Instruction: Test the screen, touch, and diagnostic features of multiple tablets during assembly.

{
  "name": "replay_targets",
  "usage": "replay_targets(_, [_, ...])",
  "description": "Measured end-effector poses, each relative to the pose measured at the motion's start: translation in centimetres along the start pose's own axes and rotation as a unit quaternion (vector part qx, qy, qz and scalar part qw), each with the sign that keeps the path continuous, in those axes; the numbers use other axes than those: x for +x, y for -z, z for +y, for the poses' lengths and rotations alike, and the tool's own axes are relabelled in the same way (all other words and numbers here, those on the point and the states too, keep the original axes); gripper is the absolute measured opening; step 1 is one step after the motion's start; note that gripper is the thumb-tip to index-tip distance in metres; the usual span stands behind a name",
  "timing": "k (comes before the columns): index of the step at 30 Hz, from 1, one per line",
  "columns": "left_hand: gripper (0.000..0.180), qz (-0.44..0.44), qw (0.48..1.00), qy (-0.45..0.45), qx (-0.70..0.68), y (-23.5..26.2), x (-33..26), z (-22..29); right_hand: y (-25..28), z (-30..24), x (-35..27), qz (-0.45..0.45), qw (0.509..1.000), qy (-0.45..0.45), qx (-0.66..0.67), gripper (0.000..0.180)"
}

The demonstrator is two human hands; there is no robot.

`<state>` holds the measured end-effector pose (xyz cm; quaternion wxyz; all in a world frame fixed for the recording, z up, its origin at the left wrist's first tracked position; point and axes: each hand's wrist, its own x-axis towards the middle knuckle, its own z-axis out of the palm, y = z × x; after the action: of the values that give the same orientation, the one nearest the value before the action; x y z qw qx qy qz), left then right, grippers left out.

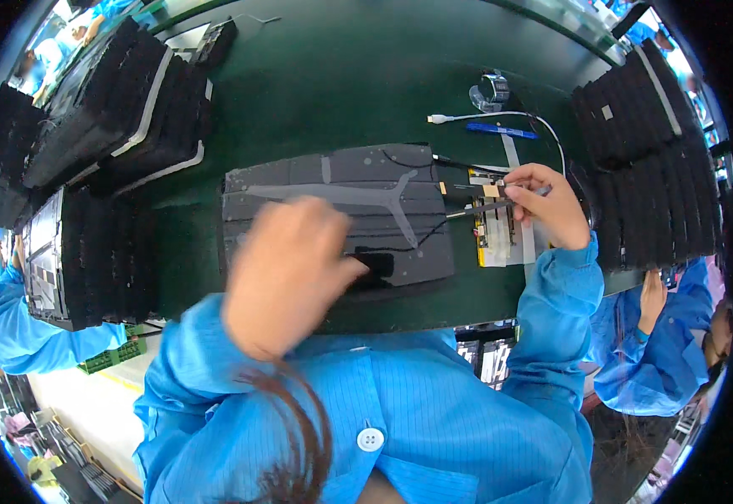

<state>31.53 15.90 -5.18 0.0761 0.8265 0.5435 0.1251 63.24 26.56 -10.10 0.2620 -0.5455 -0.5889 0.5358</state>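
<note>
The right hand (554, 206) pinches a slim dark tool (486, 207). The left hand (287, 273), grip too blurred to tell, partly hides a black panel (381, 223).

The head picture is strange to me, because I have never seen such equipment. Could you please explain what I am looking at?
There is no robot here: a person in a blue jacket works with bare hands. A wide fisheye camera on the head looks down, so straight edges bend, and picture left is the person's left.

On the dark green table lies a black slab with grey strips. Beyond its right end is a small yellow-edged assembly. Farther back are a white cable, a blue pen-like stick and a roll, perhaps tape. Black stacks stand at both sides.

The right hand appears to pinch a slim dark tool, possibly tweezers. The left hand is blurred over the slab; I cannot tell whether it holds anything.
</note>
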Motion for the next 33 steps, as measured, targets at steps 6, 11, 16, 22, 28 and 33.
replay_targets(6, [0.046, 0.001, 0.980, -0.189, -0.056, -7.1, 3.2, 4.9, 1.4, 0.9, -0.1, -0.024, 0.997, -0.011, 0.076, 0.020])
replay_targets(11, [0.034, -0.017, 0.979, -0.204, -0.011, -7.6, 4.1, 3.9, 1.1, 0.3, -0.4, -0.050, 0.998, -0.009, 0.037, 0.026])
replay_targets(16, [0.025, -0.063, 0.983, -0.168, 0.021, -6.2, 4.2, 2.7, 1.3, 0.3, -0.1, -0.081, 0.993, -0.018, 0.078, 0.026])
replay_targets(22, [0.028, 0.088, 0.981, -0.165, -0.048, -7.3, 7.5, 4.6, 0.4, -2.1, 1.0, -0.230, 0.967, -0.073, 0.078, 0.018])
replay_targets(28, [0.017, 0.060, 0.977, -0.174, -0.112, -10.4, 9.9, 5.7, 0.1, 0.2, 1.2, -0.205, 0.970, -0.089, 0.095, 0.019])
replay_targets(33, [0.016, 0.096, 0.977, -0.158, -0.107, -9.6, 9.6, 5.8, 0.2, 0.5, 0.9, -0.182, 0.979, -0.063, 0.059, 0.020])
